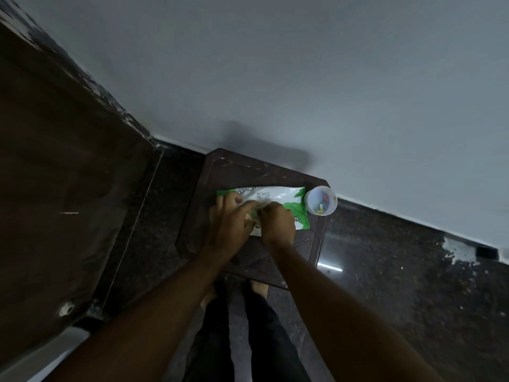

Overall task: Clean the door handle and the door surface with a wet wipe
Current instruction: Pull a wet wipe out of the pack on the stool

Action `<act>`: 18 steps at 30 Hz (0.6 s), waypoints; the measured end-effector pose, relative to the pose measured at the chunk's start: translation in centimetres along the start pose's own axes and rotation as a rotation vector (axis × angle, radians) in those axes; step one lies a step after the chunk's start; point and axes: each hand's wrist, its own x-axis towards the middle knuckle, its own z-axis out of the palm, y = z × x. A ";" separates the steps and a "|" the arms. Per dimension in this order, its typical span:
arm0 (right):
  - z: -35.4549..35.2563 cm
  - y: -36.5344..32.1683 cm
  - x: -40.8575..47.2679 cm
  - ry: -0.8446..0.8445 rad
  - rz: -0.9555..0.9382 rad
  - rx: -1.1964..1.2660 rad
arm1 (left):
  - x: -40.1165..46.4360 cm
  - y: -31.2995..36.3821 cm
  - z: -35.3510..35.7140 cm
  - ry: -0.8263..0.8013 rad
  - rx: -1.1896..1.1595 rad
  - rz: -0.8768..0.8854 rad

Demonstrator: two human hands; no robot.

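Note:
A white and green wet wipe pack (278,194) lies flat on a dark brown plastic stool (234,169). My left hand (230,223) presses down on the pack's left part, fingers spread over it. My right hand (276,223) pinches at the pack's middle, where a clear flap or wipe shows between the fingers; which one I cannot tell. The dark brown door (60,172) stands to the left, its paint chipped along the edge. Its handle is out of view.
A small white cup (321,200) with coloured bits inside stands on the stool's right corner, next to the pack. A pale wall (303,78) rises behind. The floor (413,285) is dark speckled stone. My legs and bare feet (259,285) are just below the stool.

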 end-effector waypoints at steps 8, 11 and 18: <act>-2.8 -1.5 -1.8 0.211 0.110 0.430 | 0.6 0.8 0.0 0.030 0.064 -0.042; -4.8 -1.8 -2.4 0.225 0.143 0.563 | 0.7 1.0 -0.2 0.008 0.080 -0.062; -7.9 -2.4 -3.2 0.229 0.018 0.638 | 0.4 1.4 0.1 0.045 0.130 -0.118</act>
